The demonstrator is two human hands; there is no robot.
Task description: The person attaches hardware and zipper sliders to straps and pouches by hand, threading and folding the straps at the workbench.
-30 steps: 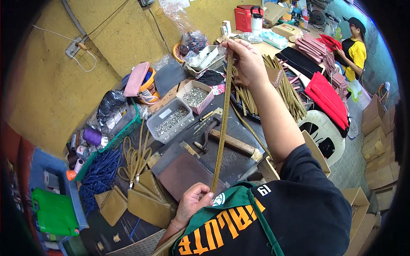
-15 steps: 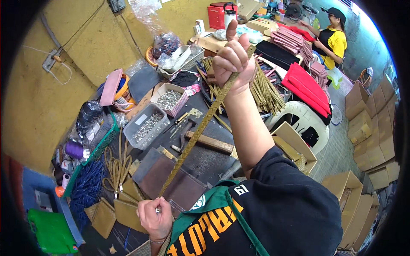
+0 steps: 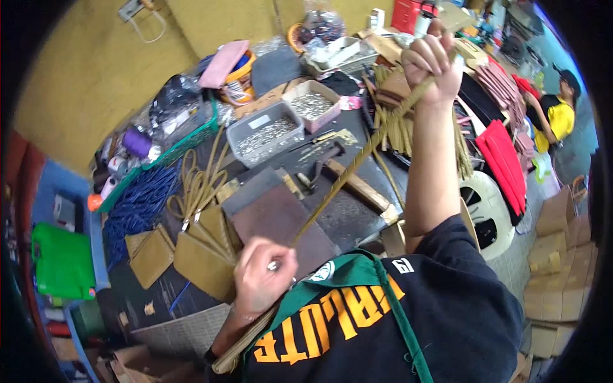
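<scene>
A long braided olive-gold strap [image 3: 340, 184] runs slantwise between my two hands. My right hand [image 3: 434, 67], raised at the upper right, grips its far end with bent fingers. Low in front of my chest, my left hand [image 3: 260, 277] is closed on the near end; a small shiny metal piece shows at its fingers, somewhat blurred. Tucked under my left forearm is a bundle of similar straps [image 3: 246, 345]. Beneath the stretched strap lie a dark brown slab [image 3: 278, 220] and a hammer with a wooden handle [image 3: 357, 187].
Two bins of small metal parts, a clear one [image 3: 265, 135] and a pink one [image 3: 313, 105], stand behind. Olive flat pieces [image 3: 204, 252] and blue cords [image 3: 137, 210] lie left. A co-worker in yellow [image 3: 557, 118] handles red material at the far right, beyond stacked cartons [image 3: 552, 268].
The view has swung, shifting the bench contents rightward and the wall with them. My left hand has risen a little toward my chest; the strap stays stretched between both hands.
</scene>
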